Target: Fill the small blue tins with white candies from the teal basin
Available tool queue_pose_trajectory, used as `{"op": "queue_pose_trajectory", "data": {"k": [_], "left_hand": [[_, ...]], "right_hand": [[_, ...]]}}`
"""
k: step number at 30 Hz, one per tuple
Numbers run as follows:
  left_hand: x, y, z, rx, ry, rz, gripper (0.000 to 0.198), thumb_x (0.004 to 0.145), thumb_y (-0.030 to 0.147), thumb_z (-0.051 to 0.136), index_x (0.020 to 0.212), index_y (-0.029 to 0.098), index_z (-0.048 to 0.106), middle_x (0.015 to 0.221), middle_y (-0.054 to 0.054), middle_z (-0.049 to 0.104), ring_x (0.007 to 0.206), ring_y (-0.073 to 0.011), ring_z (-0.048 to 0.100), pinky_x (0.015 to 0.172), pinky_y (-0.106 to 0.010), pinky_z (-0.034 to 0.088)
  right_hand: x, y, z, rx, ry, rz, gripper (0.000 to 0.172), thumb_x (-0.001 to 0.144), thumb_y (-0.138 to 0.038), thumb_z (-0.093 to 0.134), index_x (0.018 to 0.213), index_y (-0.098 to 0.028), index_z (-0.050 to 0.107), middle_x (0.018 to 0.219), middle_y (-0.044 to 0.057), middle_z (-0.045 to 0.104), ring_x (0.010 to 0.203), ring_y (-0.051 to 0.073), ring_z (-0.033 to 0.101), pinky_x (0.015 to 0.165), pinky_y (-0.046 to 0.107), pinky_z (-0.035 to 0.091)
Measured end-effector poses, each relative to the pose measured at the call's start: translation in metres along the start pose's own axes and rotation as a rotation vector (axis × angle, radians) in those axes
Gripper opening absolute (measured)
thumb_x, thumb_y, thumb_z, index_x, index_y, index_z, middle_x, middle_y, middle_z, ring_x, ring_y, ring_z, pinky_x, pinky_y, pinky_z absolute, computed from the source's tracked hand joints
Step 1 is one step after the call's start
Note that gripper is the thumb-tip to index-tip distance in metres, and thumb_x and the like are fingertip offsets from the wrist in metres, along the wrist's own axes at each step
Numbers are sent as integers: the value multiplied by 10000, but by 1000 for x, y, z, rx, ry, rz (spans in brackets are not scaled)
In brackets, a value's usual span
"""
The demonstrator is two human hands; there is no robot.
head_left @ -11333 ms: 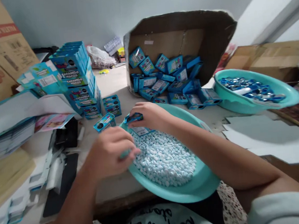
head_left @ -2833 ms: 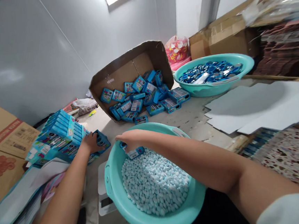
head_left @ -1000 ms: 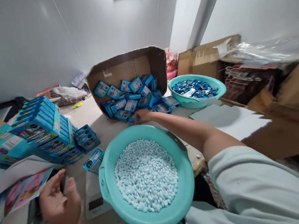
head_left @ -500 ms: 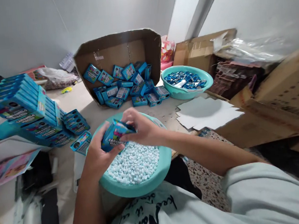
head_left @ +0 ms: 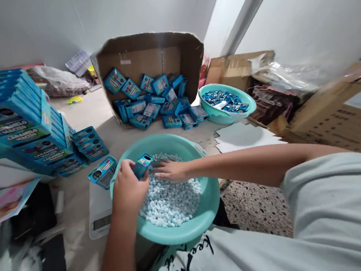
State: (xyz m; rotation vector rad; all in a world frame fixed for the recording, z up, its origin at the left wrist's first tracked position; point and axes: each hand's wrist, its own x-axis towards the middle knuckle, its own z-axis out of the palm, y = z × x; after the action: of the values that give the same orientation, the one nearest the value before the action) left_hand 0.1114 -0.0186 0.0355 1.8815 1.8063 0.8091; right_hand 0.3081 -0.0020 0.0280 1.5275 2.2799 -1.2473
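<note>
My right hand (head_left: 171, 171) has left the box (head_left: 142, 165), fingers loose on the candies (head_left: 170, 199); left hand (head_left: 127, 191) fingers clamp it alone.

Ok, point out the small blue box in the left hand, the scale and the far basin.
small blue box (head_left: 143, 164): head view, its upper printed face.
scale (head_left: 98, 203): head view, bare white top.
far basin (head_left: 226, 116): head view, front wall.

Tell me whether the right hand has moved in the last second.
Yes: the right hand came back from the cardboard box into the basin.
</note>
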Motion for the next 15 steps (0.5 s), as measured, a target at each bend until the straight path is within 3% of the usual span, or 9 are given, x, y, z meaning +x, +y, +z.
{"op": "queue_pose_trajectory", "data": {"k": [2, 4, 8, 10, 13, 15], "left_hand": [[1, 1, 2, 74, -26, -14, 346, 771, 290, 732, 972, 242, 454, 937, -58, 653, 881, -298, 695, 707, -350, 485], [1, 1, 3, 85, -15, -17, 352, 785, 285, 728, 990, 243, 445, 938, -62, 655, 874, -307, 702, 698, -355, 487], [-1, 0, 3, 95, -3, -25, 370, 792, 303, 735, 1003, 244, 437, 900, -50, 650, 839, -316, 709, 668, -353, 480], [-1, 2, 2, 90, -3, -39, 379, 788, 299, 741, 1003, 244, 434, 915, -53, 650, 847, -318, 710, 671, -354, 480], [-1, 7, -1, 86, -21, -73, 376, 797, 284, 741, 1002, 246, 428, 949, -62, 652, 874, -319, 707, 683, -354, 482], [-2, 10, -3, 83, -36, -100, 361, 812, 281, 735, 1003, 247, 430, 969, -66, 654, 908, -319, 707, 706, -354, 491]], "right_hand": [[-3, -4, 9, 153, -55, -23, 492, 1098, -360, 328, 1458, -124, 567, 1522, 130, 549, 1432, 226, 481, 1206, 376, 341], [-7, -10, 19, 340, -62, 16, 489, 1107, -369, 296, 1377, -153, 641, 1427, 80, 642, 1326, 187, 588, 1140, 315, 423], [-11, -25, 40, 786, -31, 110, 403, 1090, -345, 378, 1200, -182, 729, 1373, 35, 684, 1339, 158, 583, 1176, 276, 376], [-10, -34, 46, 1020, -80, 262, 417, 1081, -426, 383, 1194, -207, 719, 1353, 38, 697, 1298, 170, 621, 1135, 309, 439], [-4, -45, 53, 1245, -177, 529, 550, 1038, -606, 342, 1190, -233, 716, 1311, 69, 719, 1184, 224, 695, 1008, 390, 552], [2, -48, 58, 1361, -197, 558, 647, 1022, -658, 275, 1187, -221, 724, 1246, 99, 746, 1103, 248, 728, 987, 434, 561]]}}
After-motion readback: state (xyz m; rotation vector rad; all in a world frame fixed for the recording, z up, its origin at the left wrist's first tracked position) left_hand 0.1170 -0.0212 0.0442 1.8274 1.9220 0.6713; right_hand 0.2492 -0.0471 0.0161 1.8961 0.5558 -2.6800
